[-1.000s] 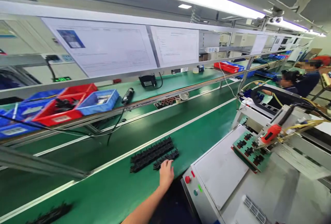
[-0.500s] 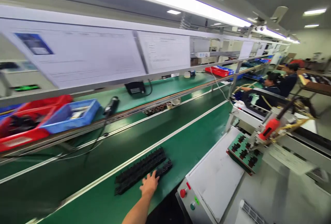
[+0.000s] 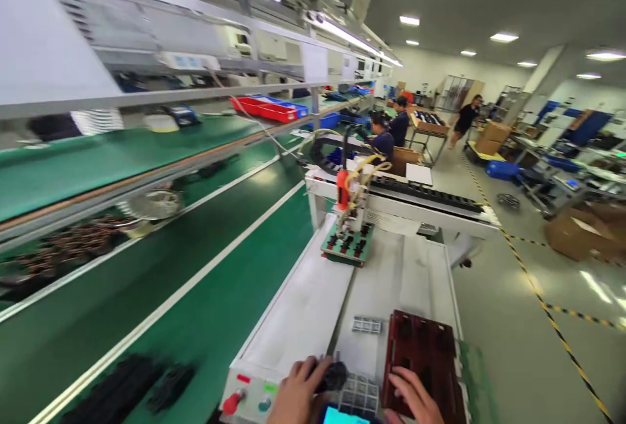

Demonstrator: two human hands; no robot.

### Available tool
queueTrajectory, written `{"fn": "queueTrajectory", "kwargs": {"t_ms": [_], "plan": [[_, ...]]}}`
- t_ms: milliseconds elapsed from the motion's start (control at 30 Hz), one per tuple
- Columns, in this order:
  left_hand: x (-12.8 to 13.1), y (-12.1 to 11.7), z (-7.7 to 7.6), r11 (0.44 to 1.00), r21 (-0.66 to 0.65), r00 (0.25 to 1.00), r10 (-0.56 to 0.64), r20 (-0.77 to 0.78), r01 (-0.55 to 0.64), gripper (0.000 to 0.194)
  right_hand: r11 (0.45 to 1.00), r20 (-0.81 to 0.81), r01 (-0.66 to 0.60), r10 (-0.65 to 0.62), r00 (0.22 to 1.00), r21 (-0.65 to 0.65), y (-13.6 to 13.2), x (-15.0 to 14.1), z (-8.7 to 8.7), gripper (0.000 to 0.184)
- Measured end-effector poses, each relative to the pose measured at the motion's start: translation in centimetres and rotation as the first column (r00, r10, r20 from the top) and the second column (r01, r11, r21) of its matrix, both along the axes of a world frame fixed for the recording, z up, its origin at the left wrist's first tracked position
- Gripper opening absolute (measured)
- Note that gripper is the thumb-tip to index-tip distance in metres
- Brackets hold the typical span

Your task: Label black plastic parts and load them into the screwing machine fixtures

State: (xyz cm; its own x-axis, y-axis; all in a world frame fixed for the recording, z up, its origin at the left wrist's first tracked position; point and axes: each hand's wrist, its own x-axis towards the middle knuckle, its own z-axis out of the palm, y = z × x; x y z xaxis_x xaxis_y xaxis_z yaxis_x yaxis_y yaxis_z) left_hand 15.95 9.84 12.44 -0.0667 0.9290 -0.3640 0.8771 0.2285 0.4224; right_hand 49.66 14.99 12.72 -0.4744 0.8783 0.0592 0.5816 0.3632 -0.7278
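Note:
My left hand (image 3: 296, 394) is at the front of the white machine bed, its fingers closed around a small black part (image 3: 334, 376), blurred in outline. Close beside that part lies a grey gridded metal block (image 3: 360, 393), with a lit cyan screen (image 3: 345, 416) just below it. My right hand (image 3: 415, 398), fingers spread, rests at the left side of a dark red fixture plate (image 3: 423, 339) with recesses. A second, smaller gridded block (image 3: 366, 325) sits farther up the bed. Farther back, a green fixture (image 3: 348, 244) carries several black parts under the machine's red-bodied tool (image 3: 342, 190).
Rows of black parts (image 3: 117, 388) lie on the green conveyor (image 3: 215, 319) at left. A red stop button (image 3: 233, 402) and a green button (image 3: 265, 403) are on the machine's front panel. Red and blue bins (image 3: 274, 109) stand on the shelf. Co-workers (image 3: 384, 137) sit beyond; another person (image 3: 467, 117) walks.
The view has swung right, from the conveyor to the machine. A hand that was at the black parts on the belt is now over the bed, and both hands show.

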Motion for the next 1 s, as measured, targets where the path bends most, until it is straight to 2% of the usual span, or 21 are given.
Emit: {"fn": "queueTrajectory", "kwargs": {"t_ms": [67,133,200,300,367,433,567,667,733,800,867,933,1000], "plan": [[7.0,3.5,3.9,0.97,0.051,0.966,-0.24,0.099,0.236,0.073,1.0,0.022,-0.012,0.012,1.0,0.017,-0.8,1.1,0.6,0.054],[12.7,5.3,6.8,0.897,0.116,0.889,-0.439,0.127,0.426,0.068,0.99,0.07,0.058,-0.067,0.995,0.126,-1.6,3.5,0.6,0.051],[16.7,5.8,8.1,0.835,0.18,0.84,-0.539,0.069,0.521,0.062,0.964,0.094,0.121,-0.147,0.985,0.235,-2.3,6.5,0.0,0.044],[20.2,5.7,7.7,0.773,0.192,0.791,-0.612,-0.023,0.604,0.058,0.944,0.087,0.207,-0.236,0.968,0.255,-3.0,10.5,-1.1,0.041],[21.3,5.5,7.1,0.761,0.178,0.78,-0.621,-0.078,0.623,0.063,0.933,0.086,0.292,-0.315,0.945,0.209,-2.8,12.0,-1.1,0.04],[21.6,5.6,7.1,0.76,0.159,0.777,-0.616,-0.129,0.63,0.07,0.92,0.113,0.363,-0.38,0.918,0.148,-2.3,12.6,-0.4,0.041],[20.7,6.5,8.9,0.74,0.114,0.748,-0.647,-0.148,0.663,0.087,0.945,0.243,0.323,-0.325,0.914,0.046,-0.8,12.0,2.3,0.04],[19.7,7.2,10.2,0.714,0.083,0.718,-0.69,-0.086,0.696,0.098,0.929,0.337,0.363,-0.363,0.869,0.064,0.0,11.0,4.1,0.034],[19.4,7.4,10.4,0.71,0.078,0.714,-0.698,-0.057,0.7,0.099,0.925,0.367,0.379,-0.364,0.856,0.033,0.2,10.2,5.1,0.039],[19.4,7.4,10.4,0.72,0.083,0.724,-0.689,-0.045,0.69,0.099,0.942,0.315,0.331,-0.299,0.901,-0.052,0.3,9.2,5.8,0.059],[19.6,7.3,10.1,0.726,0.08,0.73,-0.682,-0.037,0.683,0.098,0.958,0.184,0.25,-0.223,0.957,-0.141,0.2,8.1,6.3,0.074],[19.6,7.4,10.0,0.72,0.068,0.723,-0.69,-0.029,0.69,0.097,0.969,0.062,0.172,-0.163,0.985,-0.178,0.3,7.1,6.6,0.073],[19.3,7.5,9.8,0.706,0.076,0.709,-0.705,-0.018,0.704,0.104,0.979,0.01,0.127,-0.127,0.992,-0.159,0.4,6.4,6.8,0.063]]}}
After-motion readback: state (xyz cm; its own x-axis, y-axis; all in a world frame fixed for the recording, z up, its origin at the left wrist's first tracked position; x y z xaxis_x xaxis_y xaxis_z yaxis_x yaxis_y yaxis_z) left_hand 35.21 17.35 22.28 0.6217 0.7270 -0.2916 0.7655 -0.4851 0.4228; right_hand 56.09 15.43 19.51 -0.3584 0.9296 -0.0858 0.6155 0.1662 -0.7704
